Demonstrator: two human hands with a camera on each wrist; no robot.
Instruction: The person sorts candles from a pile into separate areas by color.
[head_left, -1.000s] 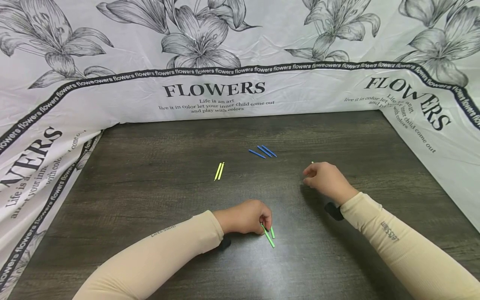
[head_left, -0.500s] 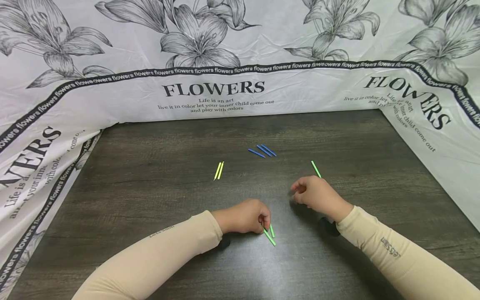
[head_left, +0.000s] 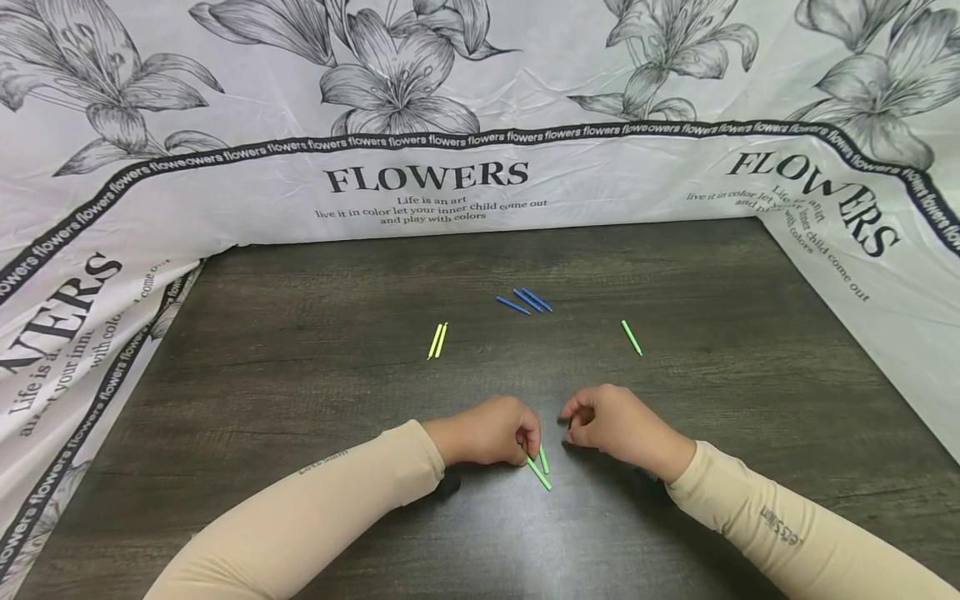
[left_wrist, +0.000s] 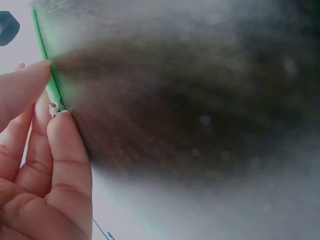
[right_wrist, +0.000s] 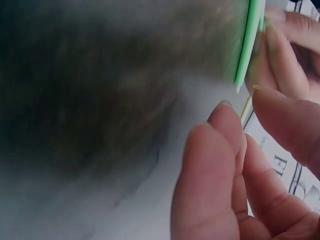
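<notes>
In the head view my left hand (head_left: 491, 429) is low over the table, thumb and fingers pinching a thin green candle (head_left: 540, 477) near its wick end. A second green candle (head_left: 544, 461) lies right beside it, partly hidden by the fingers. In the left wrist view a pale curled wick (left_wrist: 56, 109) shows between thumb and forefinger. My right hand (head_left: 622, 425) is just to the right of these, its thumb and fingers apart and holding nothing. Past the right fingers, the right wrist view shows a green candle (right_wrist: 248, 42) and the left hand (right_wrist: 292, 60).
Farther up the dark wood table (head_left: 300, 333) lie two yellow candles (head_left: 437, 342) and three blue sticks (head_left: 525, 301). Another green candle (head_left: 632, 337) lies alone beyond my right hand. A white flower-print cloth (head_left: 427, 192) borders the table at the back and sides.
My right hand has moved from the lone green candle towards my left hand, uncovering that candle. The left hand stays nearly still; the candle at its fingers has tilted slightly.
</notes>
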